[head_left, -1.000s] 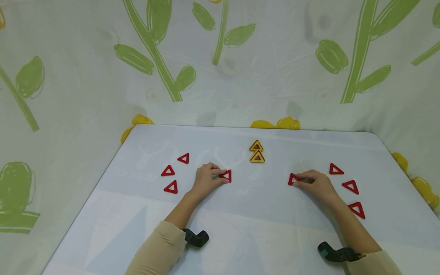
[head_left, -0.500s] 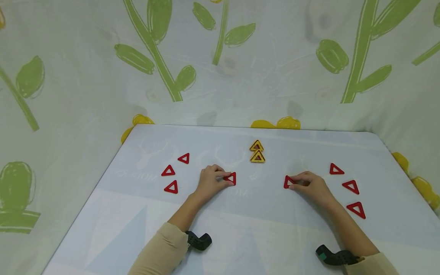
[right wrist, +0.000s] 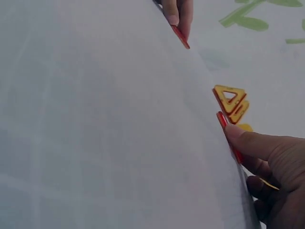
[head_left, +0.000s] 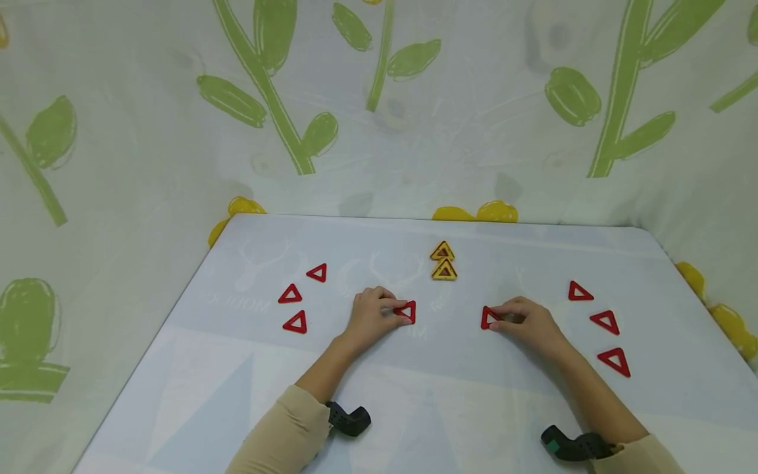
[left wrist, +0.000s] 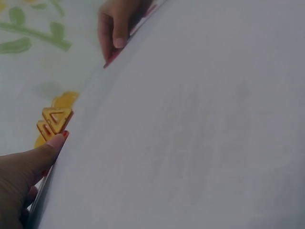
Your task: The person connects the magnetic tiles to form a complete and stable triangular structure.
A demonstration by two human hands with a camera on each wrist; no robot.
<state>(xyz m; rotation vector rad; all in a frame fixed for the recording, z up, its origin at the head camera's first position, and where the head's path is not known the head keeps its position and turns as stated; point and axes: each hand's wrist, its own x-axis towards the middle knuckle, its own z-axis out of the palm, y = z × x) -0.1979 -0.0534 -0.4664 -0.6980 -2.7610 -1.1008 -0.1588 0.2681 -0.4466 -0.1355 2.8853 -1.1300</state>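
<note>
Near the middle of the table, my left hand (head_left: 368,320) pinches a red triangle frame (head_left: 412,313) between thumb and fingers. Facing it across a gap, my right hand (head_left: 531,327) pinches a second red triangle frame (head_left: 484,318). Both triangles lie low at the tabletop, with straight sides turned toward each other. In the right wrist view, the right thumb presses on top of its red triangle (right wrist: 222,119). The left wrist view shows mostly the left thumb (left wrist: 50,147), with little of its triangle showing. Beyond the gap, two yellow triangles (head_left: 443,270) sit close together, one behind the other.
To the left lie three loose red triangles (head_left: 295,322). Another three red triangles (head_left: 614,362) are spread on the right, beside the right forearm. The pale table (head_left: 379,421) ends at a back edge against a leaf-patterned cloth (head_left: 450,158).
Both hands have slid inward and slightly nearer to me with their red triangles, narrowing the gap between them. The loose red triangles and the yellow ones have stayed in place.
</note>
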